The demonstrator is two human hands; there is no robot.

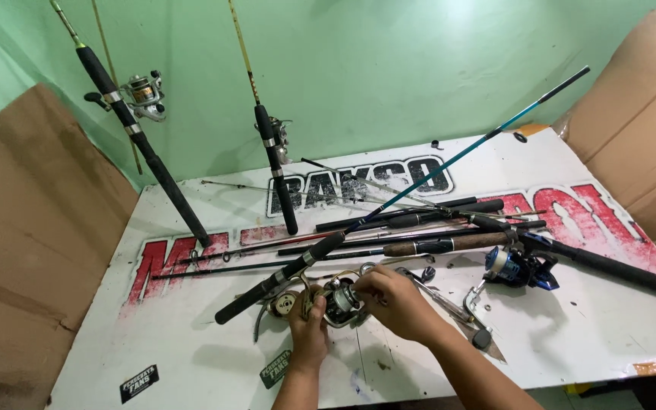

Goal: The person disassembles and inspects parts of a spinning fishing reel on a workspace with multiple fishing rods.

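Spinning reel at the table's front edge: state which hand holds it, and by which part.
Both hands hold the spinning reel: left hand grips its lower body, right hand pinches the spool side.

surface: white lettered board | on it: loose rods, blue reel, two dark stickers

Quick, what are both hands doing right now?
Left hand: closed, gripping the silver fishing reel from below.
Right hand: fingers pinched on the same reel's top; what they grip cannot be told.
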